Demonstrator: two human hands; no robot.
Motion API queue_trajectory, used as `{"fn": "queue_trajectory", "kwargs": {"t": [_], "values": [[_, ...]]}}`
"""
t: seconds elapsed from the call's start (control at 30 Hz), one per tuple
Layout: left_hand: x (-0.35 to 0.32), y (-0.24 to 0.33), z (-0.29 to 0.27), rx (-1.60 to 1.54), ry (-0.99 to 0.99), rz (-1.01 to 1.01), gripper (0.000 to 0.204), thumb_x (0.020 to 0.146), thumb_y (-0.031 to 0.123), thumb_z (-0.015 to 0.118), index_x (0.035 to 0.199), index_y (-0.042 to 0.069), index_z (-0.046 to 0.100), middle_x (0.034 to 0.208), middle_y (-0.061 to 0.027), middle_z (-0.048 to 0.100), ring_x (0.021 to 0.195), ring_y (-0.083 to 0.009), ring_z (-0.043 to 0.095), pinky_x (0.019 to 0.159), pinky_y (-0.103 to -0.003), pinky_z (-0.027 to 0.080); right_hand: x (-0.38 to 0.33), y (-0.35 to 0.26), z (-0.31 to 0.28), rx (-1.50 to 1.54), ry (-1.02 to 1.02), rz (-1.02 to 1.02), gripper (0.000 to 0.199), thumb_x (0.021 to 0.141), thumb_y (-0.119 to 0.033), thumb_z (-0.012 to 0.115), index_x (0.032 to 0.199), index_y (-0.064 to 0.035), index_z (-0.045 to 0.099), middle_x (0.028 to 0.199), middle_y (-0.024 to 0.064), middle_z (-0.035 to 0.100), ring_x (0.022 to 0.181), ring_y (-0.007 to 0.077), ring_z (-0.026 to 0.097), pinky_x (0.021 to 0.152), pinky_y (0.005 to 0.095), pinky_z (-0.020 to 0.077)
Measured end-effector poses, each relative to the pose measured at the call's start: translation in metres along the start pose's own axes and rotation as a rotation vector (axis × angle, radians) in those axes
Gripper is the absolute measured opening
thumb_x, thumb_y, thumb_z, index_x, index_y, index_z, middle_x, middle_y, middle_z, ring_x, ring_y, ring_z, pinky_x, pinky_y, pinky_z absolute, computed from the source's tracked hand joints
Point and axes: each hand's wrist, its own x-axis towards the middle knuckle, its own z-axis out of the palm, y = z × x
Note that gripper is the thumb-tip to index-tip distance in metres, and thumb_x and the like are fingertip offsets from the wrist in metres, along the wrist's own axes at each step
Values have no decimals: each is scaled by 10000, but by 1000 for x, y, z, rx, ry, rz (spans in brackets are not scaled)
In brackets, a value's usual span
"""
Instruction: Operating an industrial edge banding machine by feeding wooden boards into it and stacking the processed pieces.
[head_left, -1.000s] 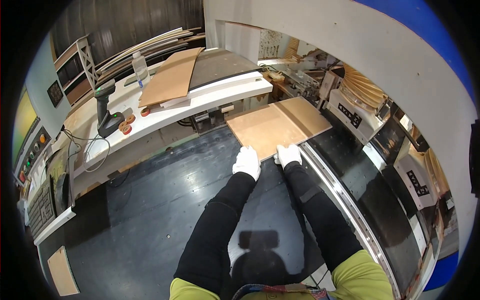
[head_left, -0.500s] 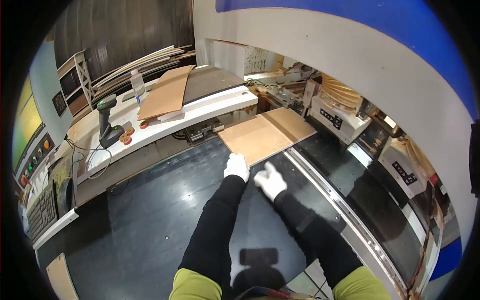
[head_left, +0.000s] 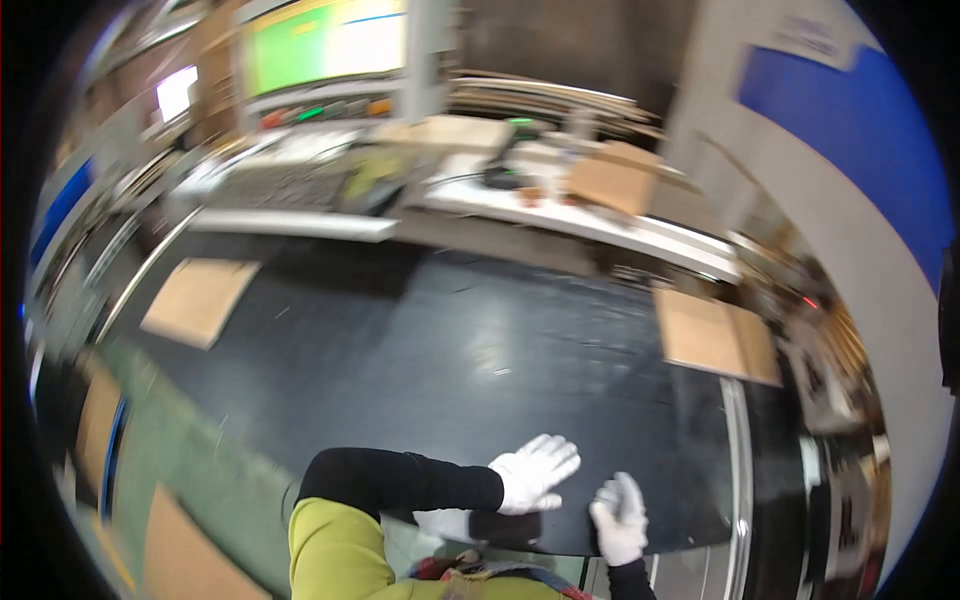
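Observation:
My left hand (head_left: 535, 472), in a white glove, hovers over or rests on the near part of the black table (head_left: 450, 370); I cannot tell if it touches. Its fingers are stretched out and nothing is in them. Beside it, nearer the table's front edge, my white-gloved right hand (head_left: 620, 517) is raised with fingers extended and a little bent, holding nothing visible. A tan board (head_left: 705, 335) lies at the right far side of the table, apart from both hands. Another tan board (head_left: 200, 300) lies at the table's left end.
A metal rail (head_left: 738, 470) runs along the table's right side by the machine housing (head_left: 800, 150). Beyond the table stand a white shelf (head_left: 600, 225) with a handheld scanner (head_left: 508, 160), a keyboard (head_left: 280, 190) and a screen (head_left: 325, 50). More boards (head_left: 190, 545) stand at lower left.
My view has swung left. Both hands have come away from the tan board at the machine and drawn back toward me; the left one has let go of its edge and spread its fingers.

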Motion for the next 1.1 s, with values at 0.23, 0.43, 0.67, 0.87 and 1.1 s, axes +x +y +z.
{"fn": "queue_trajectory", "kwargs": {"t": [0.23,0.43,0.67,0.87,1.1], "values": [[-172,63,-25,100,190,-538,674,812,346,610,1327,-21,378,1381,-181,391,1285,-366,356,1078,-448,291,28,-13,-4,-109,-220,168,493,868,-168,624,1290,34,471,1163,172,580,1003,230,579,837,319,487],[-311,32,-43,226,422,-740,656,834,391,583,1313,-17,396,1347,-195,425,1259,-369,387,1062,-469,293,37,-38,139,22,-485,218,473,845,-37,589,1288,54,448,976,87,585,781,142,571,699,258,496],[-596,-54,-88,287,603,-1211,583,848,403,554,1252,-2,440,1269,-213,481,1133,-382,485,967,-487,375,-6,-94,465,-23,-808,114,506,765,-29,590,1240,91,461,862,63,589,698,122,569,623,253,467],[-788,-95,-135,291,851,-1405,422,852,294,573,1143,16,446,1053,-213,534,956,-406,545,809,-476,453,17,-127,706,-624,-614,-231,528,888,-347,525,1192,84,515,990,249,609,892,320,610,786,365,476],[-900,-202,-207,406,972,-1373,509,852,230,572,1272,-5,406,1172,-237,528,1070,-400,513,903,-444,434,41,-139,885,-1091,-279,-350,642,906,-538,410,1095,53,575,1117,292,578,1065,401,561,916,437,450]]}}
